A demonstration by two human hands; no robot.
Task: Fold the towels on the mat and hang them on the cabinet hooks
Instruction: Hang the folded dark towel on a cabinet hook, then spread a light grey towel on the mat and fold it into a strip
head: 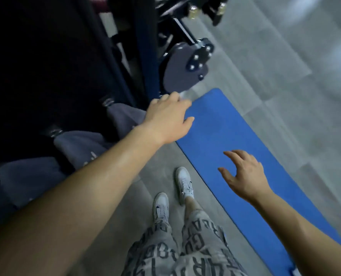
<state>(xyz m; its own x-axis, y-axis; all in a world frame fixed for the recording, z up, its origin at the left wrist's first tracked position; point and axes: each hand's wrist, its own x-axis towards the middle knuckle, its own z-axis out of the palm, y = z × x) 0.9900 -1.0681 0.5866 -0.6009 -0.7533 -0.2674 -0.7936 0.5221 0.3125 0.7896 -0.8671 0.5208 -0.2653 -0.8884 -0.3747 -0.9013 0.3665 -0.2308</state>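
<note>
The fingers (pixel 166 97) of the left hand (pixel 167 118) are loose and a little bent. They hold nothing. This hand is in the air by the far left corner of the blue mat (pixel 215 132), just beside a grey towel (pixel 123 116). I think it is there because that towel is the last one to go up, but I cannot be sure.

The fingers (pixel 232 154) of the right hand (pixel 243 176) are spread and softly curled. They hold nothing too. This hand hangs over the middle of the mat, near its left edge.

The grey towel hangs from a shiny hook (pixel 107 101) on the dark cabinet (pixel 36 66). Two more grey towels hang on hooks next to it in a row, so they stay off the floor. I see no towel on the part of the mat that shows. So the job looks almost done.

White shoes (pixel 183 182) stand on the grey floor (pixel 161 156) between the cabinet and the mat. A gym machine (pixel 179 72) stands past the mat's far corner.
</note>
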